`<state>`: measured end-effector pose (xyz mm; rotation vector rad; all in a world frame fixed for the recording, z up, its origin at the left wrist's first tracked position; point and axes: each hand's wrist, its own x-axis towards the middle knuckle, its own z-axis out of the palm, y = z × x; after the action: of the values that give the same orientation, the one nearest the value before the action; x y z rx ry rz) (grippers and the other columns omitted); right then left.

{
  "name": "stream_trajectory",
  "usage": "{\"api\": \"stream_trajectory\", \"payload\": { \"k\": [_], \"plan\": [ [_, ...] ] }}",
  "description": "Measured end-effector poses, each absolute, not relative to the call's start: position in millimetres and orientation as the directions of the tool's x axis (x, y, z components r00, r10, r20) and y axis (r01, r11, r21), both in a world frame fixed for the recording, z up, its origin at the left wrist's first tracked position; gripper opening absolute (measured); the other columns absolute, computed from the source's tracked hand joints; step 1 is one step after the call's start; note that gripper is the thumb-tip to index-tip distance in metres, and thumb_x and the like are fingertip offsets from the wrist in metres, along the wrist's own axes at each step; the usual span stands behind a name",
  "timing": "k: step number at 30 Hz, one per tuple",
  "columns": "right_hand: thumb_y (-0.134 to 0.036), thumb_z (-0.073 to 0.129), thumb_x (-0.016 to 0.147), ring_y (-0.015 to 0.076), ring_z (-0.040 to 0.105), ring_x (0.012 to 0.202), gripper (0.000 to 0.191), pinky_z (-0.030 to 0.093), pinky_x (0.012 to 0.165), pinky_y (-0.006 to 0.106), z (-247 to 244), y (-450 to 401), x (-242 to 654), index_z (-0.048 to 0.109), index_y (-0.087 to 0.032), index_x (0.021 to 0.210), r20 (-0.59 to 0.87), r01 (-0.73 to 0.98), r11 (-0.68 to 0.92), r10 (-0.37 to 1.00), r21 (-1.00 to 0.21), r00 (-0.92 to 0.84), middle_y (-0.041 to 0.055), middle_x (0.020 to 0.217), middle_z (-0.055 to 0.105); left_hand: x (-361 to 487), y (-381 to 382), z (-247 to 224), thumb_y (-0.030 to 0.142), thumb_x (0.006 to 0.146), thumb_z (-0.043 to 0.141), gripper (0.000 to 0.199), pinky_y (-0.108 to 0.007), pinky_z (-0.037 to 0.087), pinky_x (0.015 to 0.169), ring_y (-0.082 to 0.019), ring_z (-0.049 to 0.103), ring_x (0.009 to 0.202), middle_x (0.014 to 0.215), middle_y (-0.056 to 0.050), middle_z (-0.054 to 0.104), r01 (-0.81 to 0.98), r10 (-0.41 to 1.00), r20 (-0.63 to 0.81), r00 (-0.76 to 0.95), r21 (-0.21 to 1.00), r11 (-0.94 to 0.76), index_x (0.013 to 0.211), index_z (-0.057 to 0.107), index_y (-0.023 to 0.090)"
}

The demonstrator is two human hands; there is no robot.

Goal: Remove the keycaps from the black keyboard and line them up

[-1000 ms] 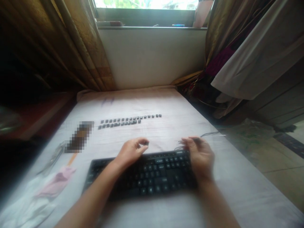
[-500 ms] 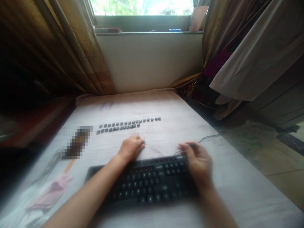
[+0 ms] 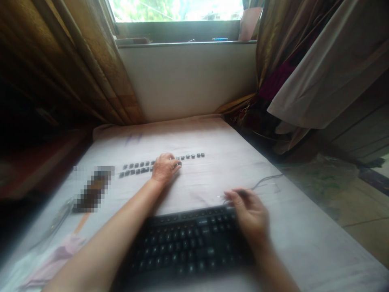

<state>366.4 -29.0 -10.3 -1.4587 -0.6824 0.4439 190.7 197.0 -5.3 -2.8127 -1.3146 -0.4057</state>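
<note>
A black keyboard is placed at six o'clock, its near edge blurred. At eight o'clock a pink cloth is crumpled on the table. Between four and five o'clock the person's right hand is held over the keyboard's far right corner; its thumb and fingers are curled closed around a thin tool, whose shape cannot be made out. A dark cable is stretched across the table between three and four o'clock. Between eight and nine a dark object is masked by pixel squares.

Just off centre, toward eight o'clock, the left hand is lowered over two rows of small black keycaps; its thumb and forefinger are pinched nearly together, with one keycap held at the tips. The nearer row is partly covered by this hand; the farther row is laid out from nine o'clock to the centre. Farther off, a gold curtain is hung at ten o'clock, a pale cloth at two. A bright window is seen at twelve.
</note>
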Motion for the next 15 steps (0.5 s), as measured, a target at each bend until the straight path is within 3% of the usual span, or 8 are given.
{"api": "stream_trajectory", "payload": {
  "k": [15],
  "plan": [
    [-0.037, 0.075, 0.078, 0.0191, 0.072, 0.063, 0.021, 0.060, 0.061, 0.031, -13.7, -31.9, 363.6, 0.069, -0.019, 0.088, 0.169, 0.155, 0.083, 0.683, -0.984, 0.711, 0.0031, 0.076, 0.076, 198.6, 214.3, -14.8, 0.038, 0.086, 0.062, 0.022, -0.040, 0.038, 0.091, -0.029, 0.051, 0.110, 0.117, -0.008, 0.062, 0.771, 0.764, 0.190, 0.616, 0.053, -0.634, 0.103, 0.075, 0.030]
  ]
}}
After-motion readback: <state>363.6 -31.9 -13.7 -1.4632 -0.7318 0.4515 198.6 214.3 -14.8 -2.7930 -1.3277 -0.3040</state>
